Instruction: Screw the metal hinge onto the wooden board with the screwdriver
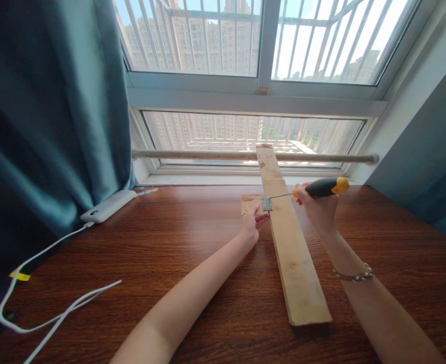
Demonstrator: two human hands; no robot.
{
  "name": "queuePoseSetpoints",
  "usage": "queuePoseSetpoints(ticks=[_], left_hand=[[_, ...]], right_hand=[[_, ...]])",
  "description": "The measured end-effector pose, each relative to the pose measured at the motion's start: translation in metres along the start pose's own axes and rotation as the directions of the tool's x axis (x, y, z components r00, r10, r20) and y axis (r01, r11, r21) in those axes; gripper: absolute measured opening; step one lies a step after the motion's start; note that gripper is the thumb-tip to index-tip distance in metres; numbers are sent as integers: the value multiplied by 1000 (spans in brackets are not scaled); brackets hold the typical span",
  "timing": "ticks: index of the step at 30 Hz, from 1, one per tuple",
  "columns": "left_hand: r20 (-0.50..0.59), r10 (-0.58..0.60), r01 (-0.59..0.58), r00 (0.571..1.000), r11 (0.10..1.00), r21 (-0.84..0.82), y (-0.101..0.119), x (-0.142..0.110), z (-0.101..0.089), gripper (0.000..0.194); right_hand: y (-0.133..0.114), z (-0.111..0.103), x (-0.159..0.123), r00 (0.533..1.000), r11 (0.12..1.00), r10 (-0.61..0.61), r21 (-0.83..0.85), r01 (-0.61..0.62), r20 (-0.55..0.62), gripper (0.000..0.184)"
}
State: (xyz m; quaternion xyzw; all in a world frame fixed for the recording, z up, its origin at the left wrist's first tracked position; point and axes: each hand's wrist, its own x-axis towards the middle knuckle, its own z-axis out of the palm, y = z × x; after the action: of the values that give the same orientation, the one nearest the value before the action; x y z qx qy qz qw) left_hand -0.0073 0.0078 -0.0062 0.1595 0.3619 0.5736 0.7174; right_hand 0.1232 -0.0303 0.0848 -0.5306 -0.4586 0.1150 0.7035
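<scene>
A long pale wooden plank (293, 247) lies on the dark wooden table (192, 242), running away from me toward the window. A small wooden block (248, 201) sits against its left side, joined by a small metal hinge (267, 203). My right hand (318, 207) is closed round a screwdriver (323, 187) with a black and yellow handle; its thin shaft points left with the tip at the hinge. My left hand (251, 225) rests by the small block just below the hinge, fingers curled and pressing there.
A white power bank (107, 206) lies at the table's back left, its white cable (48, 308) trailing toward me. A teal curtain (48, 111) hangs at the left. A round rail (207, 154) runs across the window behind the table.
</scene>
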Motion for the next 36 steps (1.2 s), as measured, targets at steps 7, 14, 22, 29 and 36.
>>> queuePoseSetpoints(ticks=[7, 14, 22, 29, 36], left_hand=[[0, 16, -16, 1000, 1000, -7, 2, -3, 2, 11], [-12, 7, -7, 1000, 1000, 5, 2, -3, 2, 11], [-12, 24, -23, 1000, 999, 22, 1, -2, 1, 18], [3, 29, -29, 1000, 999, 14, 2, -1, 1, 19], [16, 25, -25, 1000, 1000, -1, 4, -4, 2, 13]], right_hand=[[-1, 5, -8, 999, 996, -15, 92, 12, 30, 22], [-5, 7, -12, 996, 996, 51, 75, -56, 73, 24], [-16, 0, -13, 996, 1000, 26, 12, -27, 86, 20], [-14, -2, -13, 992, 989, -52, -133, 67, 117, 18], [-38, -19, 7, 995, 988, 71, 143, -60, -72, 19]])
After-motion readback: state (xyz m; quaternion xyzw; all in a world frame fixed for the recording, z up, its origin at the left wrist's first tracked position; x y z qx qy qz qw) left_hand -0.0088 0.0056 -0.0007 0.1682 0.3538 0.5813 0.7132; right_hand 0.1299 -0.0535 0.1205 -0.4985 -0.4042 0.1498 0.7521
